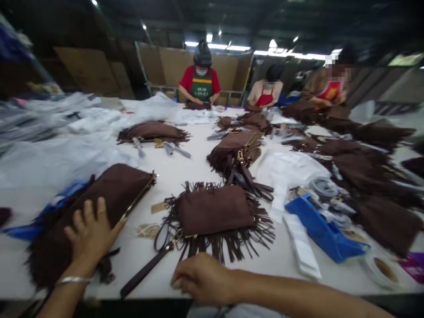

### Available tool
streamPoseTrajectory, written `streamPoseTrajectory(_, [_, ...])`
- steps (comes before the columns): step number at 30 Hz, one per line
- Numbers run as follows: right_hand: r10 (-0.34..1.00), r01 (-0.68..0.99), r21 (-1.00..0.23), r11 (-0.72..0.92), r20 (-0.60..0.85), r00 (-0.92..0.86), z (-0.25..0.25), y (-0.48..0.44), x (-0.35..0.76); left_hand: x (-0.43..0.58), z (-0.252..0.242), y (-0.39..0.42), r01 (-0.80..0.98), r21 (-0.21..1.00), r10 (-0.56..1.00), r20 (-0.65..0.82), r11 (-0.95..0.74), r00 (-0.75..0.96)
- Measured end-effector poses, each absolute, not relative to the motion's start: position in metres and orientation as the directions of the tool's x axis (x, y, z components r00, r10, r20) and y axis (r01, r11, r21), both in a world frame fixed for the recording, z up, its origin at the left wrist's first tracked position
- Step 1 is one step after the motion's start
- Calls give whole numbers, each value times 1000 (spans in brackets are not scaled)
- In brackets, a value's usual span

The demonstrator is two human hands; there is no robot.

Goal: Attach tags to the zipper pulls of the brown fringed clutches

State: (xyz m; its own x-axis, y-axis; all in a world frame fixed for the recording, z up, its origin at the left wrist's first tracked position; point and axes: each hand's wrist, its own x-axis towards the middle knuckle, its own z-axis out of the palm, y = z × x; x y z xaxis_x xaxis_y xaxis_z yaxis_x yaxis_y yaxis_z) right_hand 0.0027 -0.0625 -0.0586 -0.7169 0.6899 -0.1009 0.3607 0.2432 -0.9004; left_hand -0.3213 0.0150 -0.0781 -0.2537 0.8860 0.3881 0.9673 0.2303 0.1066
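My left hand (91, 234) lies with spread fingers on a large dark brown bag (115, 190) at the left, which has a gold zip along its right edge. My right hand (202, 278) is curled closed near the table's front edge, and its palm is hidden. Just beyond it a brown fringed clutch bag (215, 210) lies flat, apart from the curled fingers. From that clutch a wrist strap (145, 271) with a gold clasp trails toward the front edge. A paper tag (148, 230) with string lies between the two bags.
More brown fringed bags (233, 148) lie farther back, with a heap (357, 163) at right. A blue bin (326, 229) holds small wrapped parts, near a tape roll (382, 269). Plastic wrapping (49, 161) covers the left. Several co-workers (200, 86) sit across the table.
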Motion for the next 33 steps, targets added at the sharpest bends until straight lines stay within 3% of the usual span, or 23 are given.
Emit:
streamPoseTrajectory(3, [764, 550, -730, 405, -60, -643, -58, -67, 82, -305, -75, -5, 973, 107, 883, 409, 203, -229])
streamPoseTrajectory(6, [837, 722, -498, 481, 16, -547, -70, -51, 128, -246, -75, -34, 924, 381, 898, 414, -22, -149])
streamPoseTrajectory(7, [838, 746, -420, 517, 68, -542, -76, -45, 136, -222, -79, -44, 911, 408, 912, 392, -55, -121])
streamPoseTrajectory(11, [760, 755, -127, 643, 228, -609, -100, -25, 141, -143, -110, -72, 854, 518, 966, 244, -51, -90])
streamPoseTrajectory(15, [685, 709, 87, 700, 200, -700, -115, -14, 135, -116, -134, -71, 820, 568, 965, 172, 68, -199])
streamPoseTrajectory(17, [668, 692, 106, 714, 190, -719, -116, -10, 135, -114, -135, -68, 816, 567, 955, 163, 114, -247])
streamPoseTrajectory(21, [686, 708, 34, 706, 215, -695, -108, -4, 144, -113, -127, -70, 836, 530, 939, 197, 141, -282])
streamPoseTrajectory(33, [744, 723, -177, 667, 188, -641, -113, -6, 187, -101, -105, -71, 972, 234, 990, 138, -32, -1])
